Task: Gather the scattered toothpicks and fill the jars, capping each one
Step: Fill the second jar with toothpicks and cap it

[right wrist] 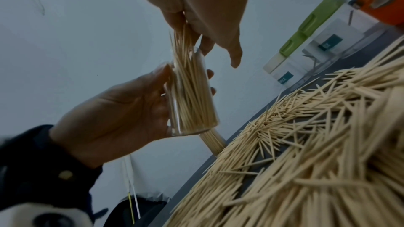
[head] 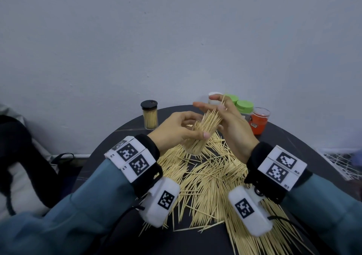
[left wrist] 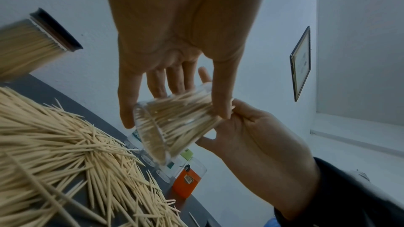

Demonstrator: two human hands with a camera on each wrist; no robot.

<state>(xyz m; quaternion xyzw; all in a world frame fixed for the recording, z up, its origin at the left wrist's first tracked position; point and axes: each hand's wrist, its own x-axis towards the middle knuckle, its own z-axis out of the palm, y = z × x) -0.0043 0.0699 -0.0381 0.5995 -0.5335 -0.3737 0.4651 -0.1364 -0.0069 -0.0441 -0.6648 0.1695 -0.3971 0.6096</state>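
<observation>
Toothpicks [head: 211,184], pale and pointed, lie heaped across the near part of the dark round table [head: 121,137]. Above them the left hand [head: 176,131] wraps a tilted clear jar [head: 195,145], packed and uncapped. The right hand [head: 229,121] pinches the bundle [head: 210,120] jutting from its mouth. A black-capped full jar [head: 149,115] stands far left.

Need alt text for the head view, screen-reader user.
A left hand grips a tilted clear jar while the right hand feeds toothpicks into its mouth. Below, loose toothpicks litter a dark round table; a black-capped full jar and green-lidded jars stand behind.
</observation>
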